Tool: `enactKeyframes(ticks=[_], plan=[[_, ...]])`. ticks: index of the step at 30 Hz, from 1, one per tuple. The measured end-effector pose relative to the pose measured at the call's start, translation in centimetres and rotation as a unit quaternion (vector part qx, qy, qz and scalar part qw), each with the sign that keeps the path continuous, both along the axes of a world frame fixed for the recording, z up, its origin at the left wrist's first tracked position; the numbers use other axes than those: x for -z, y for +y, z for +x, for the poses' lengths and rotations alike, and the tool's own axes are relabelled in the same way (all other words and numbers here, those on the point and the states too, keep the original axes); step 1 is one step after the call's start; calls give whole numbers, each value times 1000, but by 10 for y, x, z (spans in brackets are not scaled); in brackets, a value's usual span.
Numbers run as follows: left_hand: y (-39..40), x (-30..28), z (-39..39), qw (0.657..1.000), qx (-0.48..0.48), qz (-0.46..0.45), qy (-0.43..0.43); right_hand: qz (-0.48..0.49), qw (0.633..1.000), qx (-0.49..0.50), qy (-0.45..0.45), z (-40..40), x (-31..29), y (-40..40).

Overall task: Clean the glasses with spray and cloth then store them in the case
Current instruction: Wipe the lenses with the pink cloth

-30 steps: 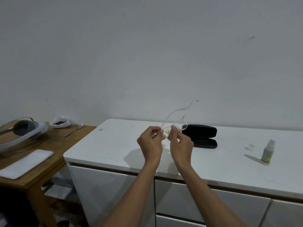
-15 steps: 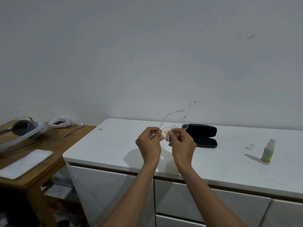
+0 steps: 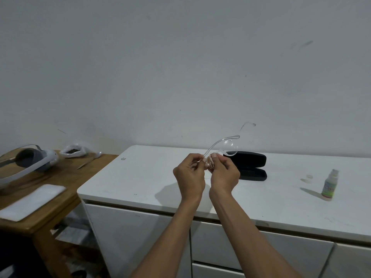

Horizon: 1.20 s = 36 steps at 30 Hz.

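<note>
Clear-framed glasses (image 3: 228, 147) are held up over the white cabinet top (image 3: 140, 177), temples pointing up and away. My left hand (image 3: 189, 176) pinches the frame near one temple. My right hand (image 3: 223, 175) pinches a small pale cloth (image 3: 210, 164) against a lens, mostly hidden between the fingers. The black case (image 3: 252, 164) lies open on the cabinet just behind my right hand. A small spray bottle (image 3: 330, 185) with a green label stands at the right, with its clear cap (image 3: 309, 177) lying beside it.
A wooden side table (image 3: 60, 177) on the left carries a white headset (image 3: 30, 163), a white folded cloth (image 3: 30, 199), a plastic bag (image 3: 73, 152) and a thin metal tool (image 3: 86, 162). The cabinet front has drawers (image 3: 261, 251) below. A grey wall stands behind.
The glasses have turned a little in my hands, and one lens now shows in front of the case. My right thumb has shifted on the cloth; both hands stay in place.
</note>
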<state>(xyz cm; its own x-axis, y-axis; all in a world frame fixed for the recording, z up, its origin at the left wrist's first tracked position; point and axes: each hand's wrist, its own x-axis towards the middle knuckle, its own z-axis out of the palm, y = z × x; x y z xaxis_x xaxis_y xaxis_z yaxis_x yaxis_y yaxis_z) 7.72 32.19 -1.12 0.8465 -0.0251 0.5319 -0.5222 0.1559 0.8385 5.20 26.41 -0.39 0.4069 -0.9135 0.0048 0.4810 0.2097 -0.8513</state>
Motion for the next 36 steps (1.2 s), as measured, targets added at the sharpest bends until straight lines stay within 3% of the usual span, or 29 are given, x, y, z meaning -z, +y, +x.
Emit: enactKeyframes(ticks=[4,8,12,20,25,36], plan=[[1,-1,4,1000,-11,5,-9,-15,999,-39,5,-1,-1,-3],[9,-5,15,1000,-20,14,-11,-124,981,-137,52,-11,4,-14],[15,-4,19,1000,-17,-2,16,-229,952,-170,108,-19,10,-17],[18,0,15,999,-13,-16,43,-323,929,-85,159,-24,15,-14],[19,-3,13,999,-7,-22,47,-334,933,-32,133,-25,19,-10],[18,-2,10,1000,-10,-6,29,-395,873,113,263,-22,26,-7]])
